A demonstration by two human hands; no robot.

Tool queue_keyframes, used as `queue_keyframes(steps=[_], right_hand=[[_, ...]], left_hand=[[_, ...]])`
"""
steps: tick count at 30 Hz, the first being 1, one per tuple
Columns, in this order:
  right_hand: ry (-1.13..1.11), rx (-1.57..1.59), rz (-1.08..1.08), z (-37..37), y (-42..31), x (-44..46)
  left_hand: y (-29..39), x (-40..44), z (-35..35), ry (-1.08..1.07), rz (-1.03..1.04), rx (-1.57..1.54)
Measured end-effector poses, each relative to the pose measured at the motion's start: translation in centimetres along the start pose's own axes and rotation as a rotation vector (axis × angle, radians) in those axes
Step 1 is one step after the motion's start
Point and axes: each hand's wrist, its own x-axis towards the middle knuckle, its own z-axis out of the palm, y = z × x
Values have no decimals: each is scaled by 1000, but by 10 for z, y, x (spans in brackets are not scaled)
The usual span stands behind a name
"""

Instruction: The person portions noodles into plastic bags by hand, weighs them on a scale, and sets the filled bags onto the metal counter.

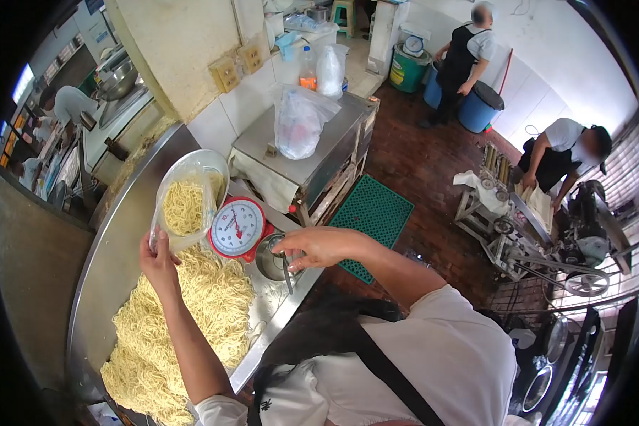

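Note:
In my left hand [160, 261] is the edge of a clear plastic bag [207, 206] with yellow noodles [183, 207] inside. The bag rests in the round metal pan [221, 160] of a red dial scale [237, 227]. My right hand [318, 246] is over a small metal pot [268, 260], its fingers curled at a thin metal utensil [287, 275] that slants across the pot's rim. The utensil's other end is hard to make out. A large heap of loose noodles [184, 319] lies on the metal table below my left forearm.
The metal table [92, 284] has a raised rim. Beyond the scale, a plastic bag [302, 124] sits on a steel-topped cabinet [245, 138]. A green mat [373, 213] covers part of the floor. One person [564, 153] works at a belt-driven machine [504, 220]; another [468, 57] stands near blue barrels [480, 108].

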Motion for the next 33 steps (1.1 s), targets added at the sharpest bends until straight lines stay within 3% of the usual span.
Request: queue_keyframes(steps=[25, 28, 33], right_hand=[[-23, -26, 46, -4, -8, -5], [-6, -39, 23, -4, -9, -9], [26, -49, 113, -12, -20, -32]], left_hand=[[-5, -7, 4, -2, 1, -8], [8, -10, 7, 33, 30, 34], [45, -26, 9, 61, 258, -242]])
